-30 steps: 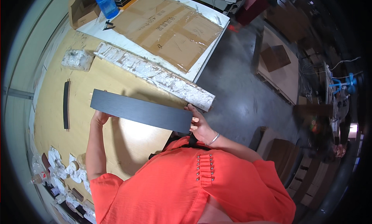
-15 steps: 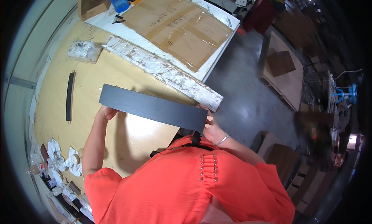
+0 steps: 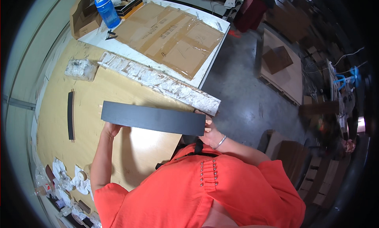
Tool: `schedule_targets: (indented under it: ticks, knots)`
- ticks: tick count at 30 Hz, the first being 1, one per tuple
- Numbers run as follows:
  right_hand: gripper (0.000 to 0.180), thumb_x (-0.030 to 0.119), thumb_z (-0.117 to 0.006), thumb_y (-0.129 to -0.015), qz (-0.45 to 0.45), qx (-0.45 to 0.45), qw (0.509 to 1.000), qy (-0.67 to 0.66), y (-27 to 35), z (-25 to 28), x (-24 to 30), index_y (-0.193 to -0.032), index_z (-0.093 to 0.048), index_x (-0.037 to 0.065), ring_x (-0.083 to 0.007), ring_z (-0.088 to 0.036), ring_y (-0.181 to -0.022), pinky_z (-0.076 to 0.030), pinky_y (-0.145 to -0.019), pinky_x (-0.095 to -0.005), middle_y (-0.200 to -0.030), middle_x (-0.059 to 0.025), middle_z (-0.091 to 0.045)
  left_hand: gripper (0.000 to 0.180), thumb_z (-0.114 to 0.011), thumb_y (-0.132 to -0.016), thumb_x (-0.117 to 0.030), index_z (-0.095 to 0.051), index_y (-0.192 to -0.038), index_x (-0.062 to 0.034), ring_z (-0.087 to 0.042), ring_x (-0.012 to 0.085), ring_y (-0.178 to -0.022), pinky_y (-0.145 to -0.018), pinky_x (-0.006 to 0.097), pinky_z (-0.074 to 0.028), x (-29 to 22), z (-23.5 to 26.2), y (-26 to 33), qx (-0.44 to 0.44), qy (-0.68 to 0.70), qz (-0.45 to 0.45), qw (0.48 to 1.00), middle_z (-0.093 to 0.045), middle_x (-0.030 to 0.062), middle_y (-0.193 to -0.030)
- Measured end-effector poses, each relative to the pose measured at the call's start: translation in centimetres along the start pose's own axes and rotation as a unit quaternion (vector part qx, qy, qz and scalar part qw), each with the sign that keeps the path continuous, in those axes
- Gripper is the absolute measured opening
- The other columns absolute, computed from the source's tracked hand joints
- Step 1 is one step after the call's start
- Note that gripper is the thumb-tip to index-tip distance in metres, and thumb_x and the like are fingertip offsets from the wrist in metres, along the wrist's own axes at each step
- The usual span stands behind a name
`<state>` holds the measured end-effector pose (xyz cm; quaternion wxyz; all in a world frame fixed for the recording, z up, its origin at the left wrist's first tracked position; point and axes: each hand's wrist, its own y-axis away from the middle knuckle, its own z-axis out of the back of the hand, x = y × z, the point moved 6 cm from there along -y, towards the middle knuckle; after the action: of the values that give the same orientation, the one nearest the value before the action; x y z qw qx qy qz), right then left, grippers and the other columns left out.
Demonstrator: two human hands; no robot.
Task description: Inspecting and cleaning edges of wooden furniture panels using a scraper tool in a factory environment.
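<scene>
I hold a long flat black board (image 3: 153, 118) level in front of my chest, above a light wooden tabletop (image 3: 98, 94). My left hand (image 3: 111, 129) grips its left end from below. My right hand (image 3: 211, 130), with a bracelet on the wrist, grips its right end. Just beyond the board lies a long white foam strip (image 3: 158, 81), slanting across the tabletop. A short thin black strip (image 3: 71, 114) rests on the wood to the left.
A flattened cardboard sheet (image 3: 169, 36) covers a white table behind, with a blue bottle (image 3: 107, 10) and an open carton (image 3: 83, 15). A clear plastic bag (image 3: 81, 68) lies left. Crumpled wrappings (image 3: 71, 180) sit at the near left. Pallets (image 3: 282, 66) stand on the grey floor right.
The board stays held in both hands at about the same tilt. The view has shifted, so the board and tables sit slightly lower in the picture.
</scene>
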<state>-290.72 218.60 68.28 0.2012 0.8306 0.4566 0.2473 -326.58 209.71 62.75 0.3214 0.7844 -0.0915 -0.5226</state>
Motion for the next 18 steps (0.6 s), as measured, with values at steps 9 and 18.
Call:
schedule_targets:
  ticks: [9, 18]
  knots:
    - [0.023, 0.022, -0.048, -0.094, 0.013, -0.068, 0.991, -0.113, 3.0, 1.2, 0.5, -0.087, -0.06, 0.005, -0.0044, -0.041, -0.032, -0.026, -0.025, -0.0174, -0.047, 0.0055, -0.047, 0.06, -0.036, -0.096, -0.051, -0.054, -0.123, -0.0006, -0.055, 0.023, -0.11, -0.097, 0.037, -0.042, 0.1, -3.8, 0.6, 0.023, 0.029, 0.029, 0.999, -0.06, 0.0112, -0.118]
    - [0.016, 0.03, -0.058, -0.086, 0.048, -0.202, 0.978, -0.021, 8.1, 5.0, -1.2, -0.08, -0.058, 0.015, -0.0115, -0.046, -0.046, -0.038, -0.044, -0.0241, -0.064, 0.0033, -0.053, 0.06, -0.036, -0.096, -0.048, -0.054, -0.121, 0.0045, -0.056, 0.0259, -0.106, -0.095, 0.038, -0.043, 0.4, -8.1, 2.6, 0.146, -0.041, -0.077, 0.985, -0.06, 0.0151, -0.113]
